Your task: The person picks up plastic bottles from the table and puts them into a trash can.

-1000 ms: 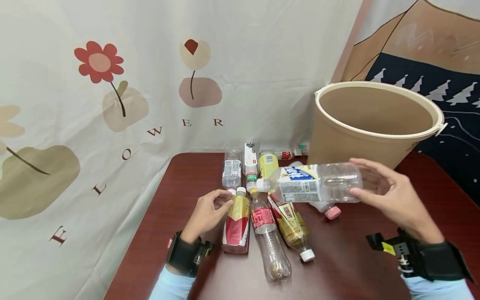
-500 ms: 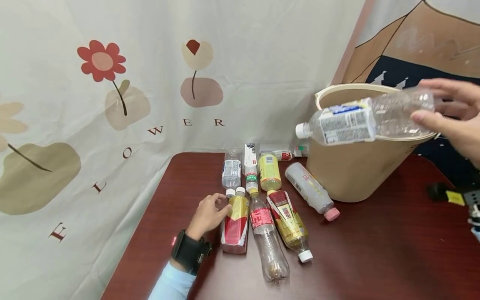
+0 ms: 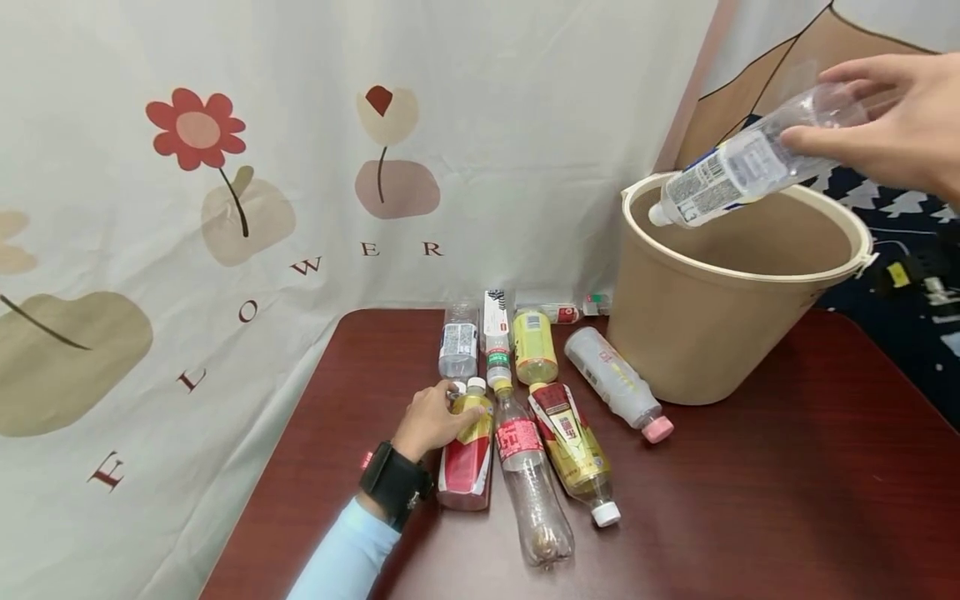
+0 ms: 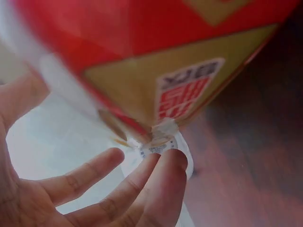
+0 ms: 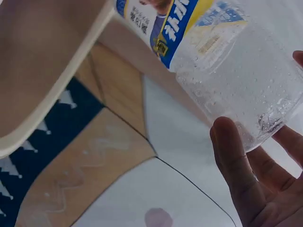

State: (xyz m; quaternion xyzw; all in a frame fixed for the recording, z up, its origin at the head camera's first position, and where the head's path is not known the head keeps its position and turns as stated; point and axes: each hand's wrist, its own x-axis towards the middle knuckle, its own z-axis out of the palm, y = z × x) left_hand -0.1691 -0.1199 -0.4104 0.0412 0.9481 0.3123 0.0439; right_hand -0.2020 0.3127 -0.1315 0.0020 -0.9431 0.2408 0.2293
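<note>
My right hand [image 3: 892, 117] grips a clear plastic bottle [image 3: 720, 183] by its base, thumb on one side and fingers on the other. The bottle has a blue, white and yellow label and tilts down, its white cap over the opening of the beige bucket [image 3: 667, 333]. Droplets show inside it in the right wrist view. On the table, my left hand [image 3: 435, 421] rests at the upper part of a red-and-yellow labelled bottle [image 3: 465, 462], thumb by its label and fingers near the white caps. Loosely extended fingers [image 4: 161, 189] show beneath that bottle in the left wrist view.
Beside the left hand lie a red-labelled clear bottle [image 3: 532, 492] and another red-and-yellow bottle [image 3: 573, 450]. A pink-capped bottle [image 3: 611, 375] lies close to the bucket. Behind are a yellow-labelled bottle [image 3: 535, 346] and several clear ones. A printed curtain [image 3: 510, 125] hangs behind the table.
My right hand has carried the clear bottle up and right from above the table to over the bucket, tipping its cap downward. My left hand has shifted slightly onto the red-and-yellow bottle.
</note>
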